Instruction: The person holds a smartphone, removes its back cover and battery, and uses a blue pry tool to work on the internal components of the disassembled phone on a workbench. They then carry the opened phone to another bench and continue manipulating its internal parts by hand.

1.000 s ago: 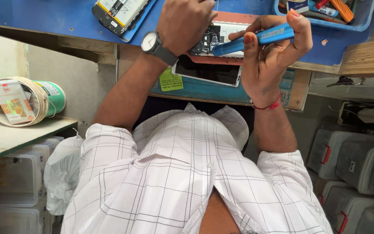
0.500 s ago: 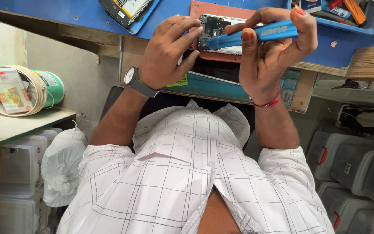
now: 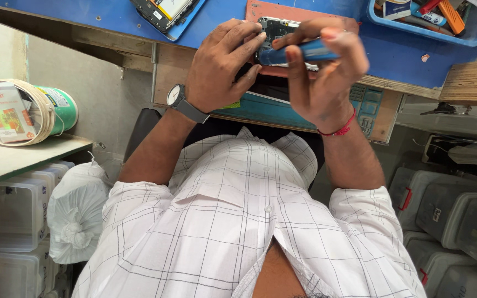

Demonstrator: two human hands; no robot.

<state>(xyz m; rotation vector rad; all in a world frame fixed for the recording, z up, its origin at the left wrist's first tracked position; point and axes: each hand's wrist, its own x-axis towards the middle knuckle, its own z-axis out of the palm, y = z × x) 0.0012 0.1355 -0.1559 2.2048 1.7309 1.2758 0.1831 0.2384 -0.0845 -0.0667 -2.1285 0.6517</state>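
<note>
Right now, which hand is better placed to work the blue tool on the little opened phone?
Right. The right hand grips the blue pen-shaped tool, its tip at the dark opened phone. The left hand is busy holding that phone.

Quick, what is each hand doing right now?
Left hand: closed, gripping the opened phone on the blue bench.
Right hand: closed around a blue screwdriver, tip at the phone.

Both forearms extend forward, elbows bent. Left hand (image 3: 222, 66): fingers curled, tips pointing toward the right hand. Right hand (image 3: 321, 72): fingers closed in a grip, thumb on top. The hands nearly touch.
</note>
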